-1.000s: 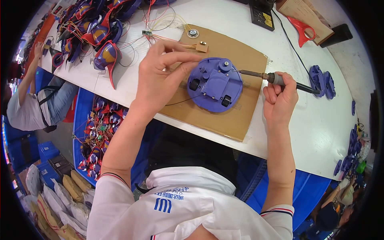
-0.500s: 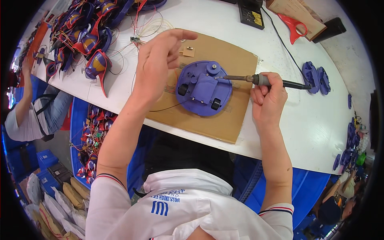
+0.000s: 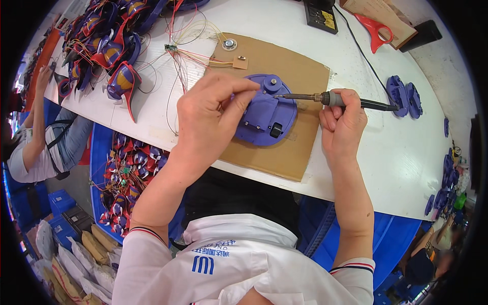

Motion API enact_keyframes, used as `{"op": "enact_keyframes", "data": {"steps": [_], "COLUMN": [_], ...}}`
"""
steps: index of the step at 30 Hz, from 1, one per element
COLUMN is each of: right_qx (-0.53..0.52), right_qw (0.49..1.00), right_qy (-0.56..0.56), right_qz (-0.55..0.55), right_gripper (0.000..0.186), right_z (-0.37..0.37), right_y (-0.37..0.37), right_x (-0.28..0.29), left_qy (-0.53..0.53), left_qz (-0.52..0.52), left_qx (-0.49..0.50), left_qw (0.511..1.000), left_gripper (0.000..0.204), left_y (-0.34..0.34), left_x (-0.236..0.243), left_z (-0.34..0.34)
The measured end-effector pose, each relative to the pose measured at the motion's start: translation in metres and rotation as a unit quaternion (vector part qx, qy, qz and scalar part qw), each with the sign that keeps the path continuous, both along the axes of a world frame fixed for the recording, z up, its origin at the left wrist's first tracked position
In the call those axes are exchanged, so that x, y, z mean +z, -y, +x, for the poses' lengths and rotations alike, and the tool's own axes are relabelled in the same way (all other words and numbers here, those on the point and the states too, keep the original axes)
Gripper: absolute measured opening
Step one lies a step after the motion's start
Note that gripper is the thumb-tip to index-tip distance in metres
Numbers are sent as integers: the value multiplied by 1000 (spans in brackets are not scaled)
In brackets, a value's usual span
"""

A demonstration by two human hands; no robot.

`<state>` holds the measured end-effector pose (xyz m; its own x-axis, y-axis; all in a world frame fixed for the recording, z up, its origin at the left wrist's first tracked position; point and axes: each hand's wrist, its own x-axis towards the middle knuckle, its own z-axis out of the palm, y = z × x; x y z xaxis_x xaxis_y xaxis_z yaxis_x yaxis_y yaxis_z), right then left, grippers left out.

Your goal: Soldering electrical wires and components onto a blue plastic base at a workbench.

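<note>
My right hand (image 3: pixel 343 124) grips a soldering iron (image 3: pixel 300 97) by its dark handle. The iron's tip reaches left to the middle of a purple round plastic base (image 3: pixel 262 113), near a small screw post. Over the left side of that base, my left hand (image 3: pixel 211 119) has thumb and forefinger pinched together close to the tip. What it pinches, if anything, is too small to make out. A black wheel (image 3: pixel 276 130) shows on the base; its left part is hidden behind my left hand. Beneath the base lies a brown cardboard sheet (image 3: pixel 300 71).
A small round speaker (image 3: pixel 230 44), a little tan board (image 3: pixel 240 62) and a wired circuit board (image 3: pixel 171 48) lie beyond my left hand. Purple-and-red shells (image 3: pixel 122 81) are heaped at far left. Purple parts (image 3: pixel 398 96), a red holder (image 3: pixel 373 34) and the iron's cord are on the right.
My left hand has come down and right from above the cardboard to the base, its fingers closing into a pinch. The speaker is now uncovered. The soldering iron has barely moved.
</note>
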<state>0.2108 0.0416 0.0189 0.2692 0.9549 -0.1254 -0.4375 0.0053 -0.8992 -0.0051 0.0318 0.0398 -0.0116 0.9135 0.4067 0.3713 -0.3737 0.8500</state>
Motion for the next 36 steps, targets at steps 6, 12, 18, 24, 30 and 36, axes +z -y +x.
{"op": "enact_keyframes", "data": {"steps": [6,12,18,24,30,36], "right_qx": [-2,0,-3,3,-15,-10], "right_qw": [1000,1000,1000,1000,1000,1000], "right_qy": [1,-12,4,4,-5,-4], "right_qz": [-1,2,9,4,-3,-5], "right_gripper": [18,18,19,19,19,19], "right_z": [-1,-2,-1,-3,-1,0], "right_y": [1,1,1,1,1,1], "right_x": [1,1,0,0,2,1], "left_qy": [-130,-192,-167,-175,-166,-170], "left_qz": [43,77,111,112,119,117], "left_qx": [23,31,33,34,34,38], "left_qw": [990,978,979,978,978,978], "left_gripper": [11,11,13,13,13,13], "left_y": [4,4,2,1,-1,-2], "left_x": [-1,-3,-9,-11,-11,-14], "left_z": [8,11,12,12,15,16]}}
